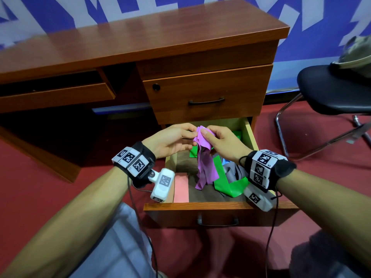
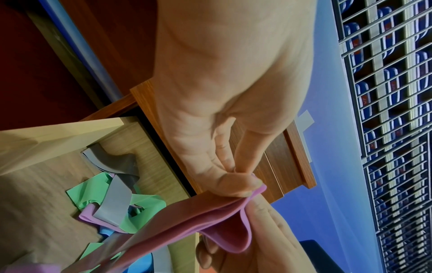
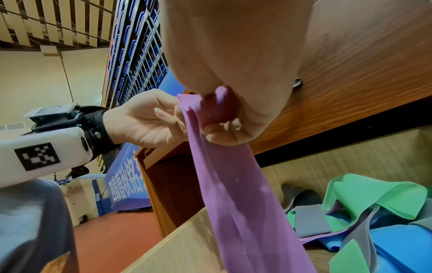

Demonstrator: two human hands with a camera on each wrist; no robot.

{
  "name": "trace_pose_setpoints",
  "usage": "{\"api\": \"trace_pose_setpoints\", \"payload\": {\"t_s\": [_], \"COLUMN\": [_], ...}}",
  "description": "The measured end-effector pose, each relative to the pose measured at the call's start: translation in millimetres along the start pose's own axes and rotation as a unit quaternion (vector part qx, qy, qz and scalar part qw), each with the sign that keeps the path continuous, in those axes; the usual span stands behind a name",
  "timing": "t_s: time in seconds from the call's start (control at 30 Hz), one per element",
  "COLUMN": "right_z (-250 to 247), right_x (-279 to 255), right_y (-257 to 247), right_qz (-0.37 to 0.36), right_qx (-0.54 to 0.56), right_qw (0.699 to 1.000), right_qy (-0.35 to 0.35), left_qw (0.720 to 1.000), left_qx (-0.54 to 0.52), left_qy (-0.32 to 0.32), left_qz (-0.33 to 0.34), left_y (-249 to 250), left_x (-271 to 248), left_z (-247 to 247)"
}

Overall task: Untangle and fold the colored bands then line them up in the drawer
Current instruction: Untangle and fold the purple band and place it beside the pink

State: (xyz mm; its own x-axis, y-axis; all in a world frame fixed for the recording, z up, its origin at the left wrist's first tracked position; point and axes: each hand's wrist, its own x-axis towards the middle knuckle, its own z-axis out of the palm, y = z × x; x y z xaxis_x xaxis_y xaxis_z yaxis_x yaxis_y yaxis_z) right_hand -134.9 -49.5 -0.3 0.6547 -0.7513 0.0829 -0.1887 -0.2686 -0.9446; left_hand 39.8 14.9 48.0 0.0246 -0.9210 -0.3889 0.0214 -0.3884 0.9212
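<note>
Purple band [image 1: 202, 157] pinched at its top by both my hands, hanging into the open drawer [image 1: 220, 206].
Wood desk [image 1: 140, 43], red floor [image 1: 40, 197], black chair [image 1: 331, 87]; only my right-wrist view shows the blue band [image 3: 402, 245] under green [image 3: 374, 195] and grey [image 3: 308, 219].

bands: purple [image 1: 203, 157] 1 | green [image 1: 228, 183] 1 | pink [image 1: 180, 187] 1 | hands [image 1: 172, 140] 2
</note>
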Motion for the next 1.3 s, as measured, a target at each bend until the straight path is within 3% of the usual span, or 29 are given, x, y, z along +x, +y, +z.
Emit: {"api": "trace_pose_setpoints", "payload": {"t_s": [0.47, 0.77, 0.87, 0.97, 1.07, 1.3], "right_z": [0, -2, -3, -1, 1, -6], "right_x": [1, 4, 5, 5, 5, 9], "right_y": [1, 7, 5, 6, 4, -10], "right_qz": [-0.023, -0.034, -0.028, 0.015, 0.005, -0.069], "right_qx": [0.007, -0.022, -0.023, 0.029, 0.047, 0.085], "right_qw": [1.000, 0.998, 0.999, 0.999, 0.999, 0.994], "right_qy": [0.015, 0.057, 0.020, -0.014, -0.023, 0.029], "left_qw": [0.999, 0.992, 0.968, 0.909, 0.881, 0.918], "left_qx": [-0.027, 0.099, 0.210, 0.339, 0.372, 0.235], "left_qy": [-0.002, 0.038, 0.086, 0.148, 0.167, 0.154], "left_qz": [0.022, 0.067, 0.105, 0.191, 0.242, 0.281], "left_y": [2, 0, 0, 0, 3, 3], "left_x": [-1, 0, -3, -4, -7, -1], "left_z": [4, 3, 4, 1, 2, -4]}}
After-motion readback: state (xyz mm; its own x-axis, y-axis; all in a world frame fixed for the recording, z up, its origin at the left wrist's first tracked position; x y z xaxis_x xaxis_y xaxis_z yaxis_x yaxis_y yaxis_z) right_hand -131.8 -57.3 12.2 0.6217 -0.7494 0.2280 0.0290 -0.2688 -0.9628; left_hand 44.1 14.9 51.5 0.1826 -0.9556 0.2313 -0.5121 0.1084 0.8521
